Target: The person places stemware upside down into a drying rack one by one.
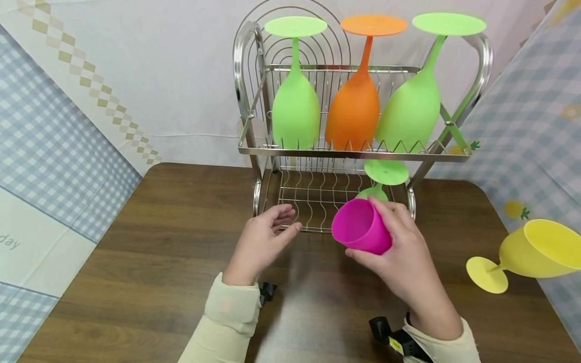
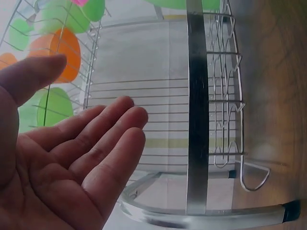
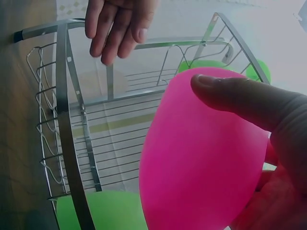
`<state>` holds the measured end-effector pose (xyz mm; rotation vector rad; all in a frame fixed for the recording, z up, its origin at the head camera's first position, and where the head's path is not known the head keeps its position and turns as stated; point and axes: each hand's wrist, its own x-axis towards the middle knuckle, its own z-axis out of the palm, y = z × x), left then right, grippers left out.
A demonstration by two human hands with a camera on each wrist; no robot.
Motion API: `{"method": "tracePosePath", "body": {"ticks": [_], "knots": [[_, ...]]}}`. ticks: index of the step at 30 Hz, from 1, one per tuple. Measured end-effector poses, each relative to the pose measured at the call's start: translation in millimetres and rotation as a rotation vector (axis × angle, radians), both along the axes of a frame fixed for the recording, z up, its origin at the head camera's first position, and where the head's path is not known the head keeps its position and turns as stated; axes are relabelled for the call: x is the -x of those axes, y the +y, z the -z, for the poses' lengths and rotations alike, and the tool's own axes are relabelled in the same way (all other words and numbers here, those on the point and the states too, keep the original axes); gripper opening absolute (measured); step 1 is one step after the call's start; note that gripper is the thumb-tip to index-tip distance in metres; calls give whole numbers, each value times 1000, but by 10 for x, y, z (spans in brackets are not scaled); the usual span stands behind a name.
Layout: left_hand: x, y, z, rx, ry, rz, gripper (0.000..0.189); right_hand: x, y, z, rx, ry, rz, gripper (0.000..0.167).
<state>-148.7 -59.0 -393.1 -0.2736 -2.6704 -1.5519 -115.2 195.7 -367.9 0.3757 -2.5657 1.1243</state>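
My right hand grips a pink goblet by its bowl, the thumb on one side and the fingers round the other. The goblet is tilted, its mouth facing left and toward me; its stem and foot are hidden. In the right wrist view the smooth bowl fills the middle. My left hand is held out in front of the rack's lower tier with nothing in it, its fingers loosely extended. Behind the pink goblet, a green goblet is upside down on the lower tier, partly covered.
A two-tier metal dish rack stands at the table's back. Its upper tier holds a green goblet, an orange goblet and another green goblet, all upside down. A yellow goblet is on the right. Checked cloth hangs around the table.
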Motion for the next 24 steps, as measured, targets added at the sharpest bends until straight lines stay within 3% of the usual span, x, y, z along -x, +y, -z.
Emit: {"method": "tracePosePath", "body": {"ticks": [6,15,24], "knots": [[-24,49,2,56,-15,50,55,4,-26,27,-5,-9,-28,93],[-70,126,-15,54,-51,93,69,7,-78,47,-76,-11,-94,94],[-123,184,-37,99,-59,195,86,8,-152,99,-169,-5,-167,91]]}}
